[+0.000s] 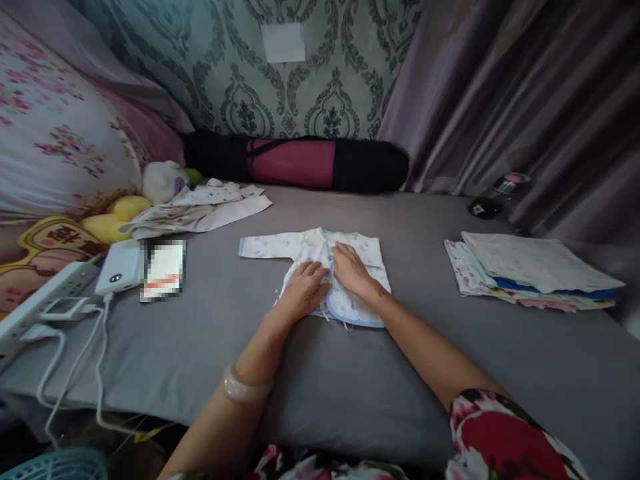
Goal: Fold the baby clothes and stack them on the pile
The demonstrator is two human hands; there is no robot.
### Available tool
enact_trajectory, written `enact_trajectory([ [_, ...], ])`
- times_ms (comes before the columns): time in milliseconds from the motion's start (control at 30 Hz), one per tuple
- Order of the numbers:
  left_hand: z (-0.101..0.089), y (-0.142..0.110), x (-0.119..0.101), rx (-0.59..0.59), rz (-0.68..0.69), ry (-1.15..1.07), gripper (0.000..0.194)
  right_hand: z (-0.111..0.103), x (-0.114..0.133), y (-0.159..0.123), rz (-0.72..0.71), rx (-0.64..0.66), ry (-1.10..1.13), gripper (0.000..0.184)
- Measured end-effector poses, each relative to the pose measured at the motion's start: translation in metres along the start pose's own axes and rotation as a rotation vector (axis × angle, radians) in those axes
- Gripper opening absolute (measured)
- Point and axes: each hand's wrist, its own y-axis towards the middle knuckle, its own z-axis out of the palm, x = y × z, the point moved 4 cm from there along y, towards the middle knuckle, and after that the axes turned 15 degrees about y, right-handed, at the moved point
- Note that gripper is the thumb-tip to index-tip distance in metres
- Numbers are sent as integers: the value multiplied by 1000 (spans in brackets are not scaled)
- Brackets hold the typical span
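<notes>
A small white baby shirt with blue trim (367, 257) lies spread on the grey bed sheet (310, 373), one sleeve stretched out to the left. My left hand (304, 288) rests flat on its lower middle, fingers apart. Beside it, my right hand (351, 269) lies flat on the shirt's front, fingers stretched toward the collar. Both hands press on the cloth and hold nothing. A pale bangle (243, 387) sits on my left wrist.
A stack of folded cloths (535, 270) lies at the right. Unfolded baby clothes (200, 208) lie at the back left by plush toys (150, 187). A white power bank (119, 267), a phone (164, 270), a power strip (40, 300) and cables sit at the left edge. A black and pink roll bag (300, 162) lies against the wall.
</notes>
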Motion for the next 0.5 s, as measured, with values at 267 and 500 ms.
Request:
enact_trajectory([
  [267,-6,-2,-4,62,-49,20,33,-10,-1,7,18,100,-54,53],
  [500,-6,-3,-3,97,-65,46,33,9,-6,7,23,89,-51,57],
])
